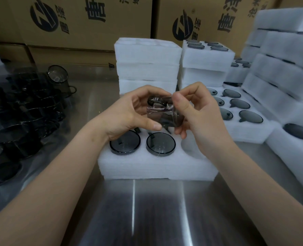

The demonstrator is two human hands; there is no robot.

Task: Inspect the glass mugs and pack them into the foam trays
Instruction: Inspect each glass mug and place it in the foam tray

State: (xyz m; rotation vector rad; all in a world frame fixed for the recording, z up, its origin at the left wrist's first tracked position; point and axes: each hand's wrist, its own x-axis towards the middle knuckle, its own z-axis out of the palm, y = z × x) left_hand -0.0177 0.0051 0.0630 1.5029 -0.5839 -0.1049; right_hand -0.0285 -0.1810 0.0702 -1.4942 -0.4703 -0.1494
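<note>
Directly below the hands, the white rectangular foam tray has an empty round pocket under the right hand, the nearer one. That hand and the left hand together grip the smoky grey glass mug, tilted off upright.

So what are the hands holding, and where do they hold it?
A dark glass mug, above the foam tray. The left hand and right hand grip its body, one each side.

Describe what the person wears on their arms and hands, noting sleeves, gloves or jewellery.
Nothing visible is worn. The left hand and right hand have no gloves or rings; the left forearm and right forearm show no sleeves, watch or bracelet. Fingernails are short and unpainted.
</note>
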